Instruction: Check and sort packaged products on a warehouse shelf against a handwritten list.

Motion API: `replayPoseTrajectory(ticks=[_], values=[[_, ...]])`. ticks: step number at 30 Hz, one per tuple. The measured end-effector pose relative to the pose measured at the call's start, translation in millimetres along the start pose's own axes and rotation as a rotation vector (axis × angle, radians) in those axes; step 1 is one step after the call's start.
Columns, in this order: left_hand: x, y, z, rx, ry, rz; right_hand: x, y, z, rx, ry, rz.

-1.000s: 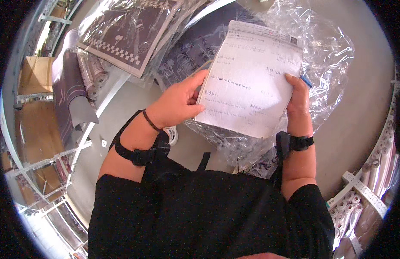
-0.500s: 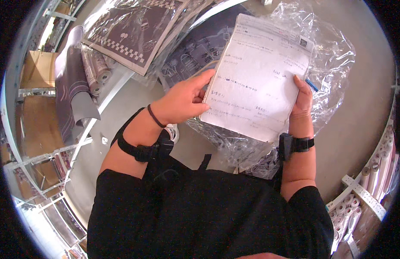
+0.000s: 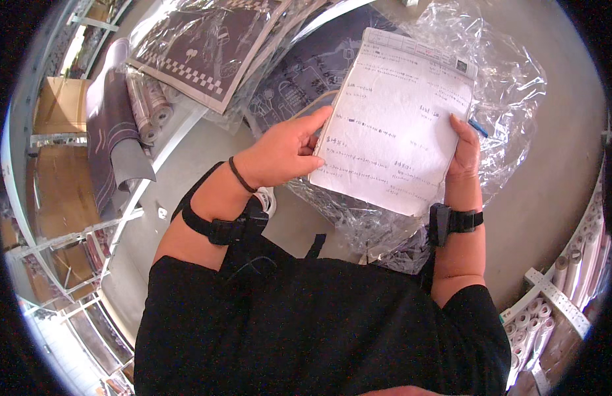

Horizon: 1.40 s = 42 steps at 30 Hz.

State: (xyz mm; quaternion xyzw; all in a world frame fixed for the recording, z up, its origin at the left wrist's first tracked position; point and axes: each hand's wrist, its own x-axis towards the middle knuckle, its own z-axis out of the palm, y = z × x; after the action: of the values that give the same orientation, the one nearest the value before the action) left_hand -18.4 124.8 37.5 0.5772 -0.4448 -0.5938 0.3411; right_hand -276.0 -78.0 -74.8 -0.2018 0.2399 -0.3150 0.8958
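A stack of white paper sheets (image 3: 391, 125) with handwriting and a printed header is held up in front of me, tilted slightly. My left hand (image 3: 286, 148) grips its left edge, thumb on the front face and the other fingers behind. On the right edge, my right hand (image 3: 464, 148) has its thumb over the front; its remaining fingers are hidden behind the sheets. A blue pen (image 3: 478, 128) pokes out past the right edge beside that hand; whether the fingers hold it cannot be seen.
Crumpled clear plastic film (image 3: 507, 86) spreads on the floor behind the papers. Dark patterned mats (image 3: 203, 53) lie at the far left, one (image 3: 299, 79) partly under the film. A rolled mat (image 3: 114, 125) and a shelf with cardboard boxes (image 3: 62, 191) stand left. Wrapped rolls (image 3: 530, 323) fill the right rack.
The papers have tipped a little, their top edge dropping slightly lower in view. Both hands keep the same hold.
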Motion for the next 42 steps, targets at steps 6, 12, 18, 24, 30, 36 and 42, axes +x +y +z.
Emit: replayPoseTrajectory(ticks=[6, 12, 18, 24, 30, 36, 42], values=[[1.6, -1.8, -6.3, 0.04, 0.001, -0.007, 6.7, -1.6, -0.9, 0.001, 0.016, 0.002], [-0.6, 8.8, -6.4, 0.201, 0.026, 0.04, -4.5, 1.9, 5.6, -0.273, 0.25, -0.137], [1.4, 1.9, -4.0, 0.201, 0.031, 0.095, -7.5, 3.2, 23.0, -0.457, 0.299, -0.204], [3.5, 0.2, -8.5, 0.115, -0.006, 0.11, -5.6, 2.7, 38.1, -0.434, 0.353, -0.193], [11.5, 9.3, -12.6, 0.211, 0.032, 0.176, -2.3, 0.0, 28.2, -0.365, 0.299, -0.231], [34.2, 7.0, -34.7, 0.501, 0.033, 0.137, -11.5, -5.4, 44.1, -0.336, 0.394, -0.304], [85.3, 29.4, -55.1, 0.302, -0.34, 0.073, -38.1, -17.7, 38.0, -0.293, 0.477, -0.476]])
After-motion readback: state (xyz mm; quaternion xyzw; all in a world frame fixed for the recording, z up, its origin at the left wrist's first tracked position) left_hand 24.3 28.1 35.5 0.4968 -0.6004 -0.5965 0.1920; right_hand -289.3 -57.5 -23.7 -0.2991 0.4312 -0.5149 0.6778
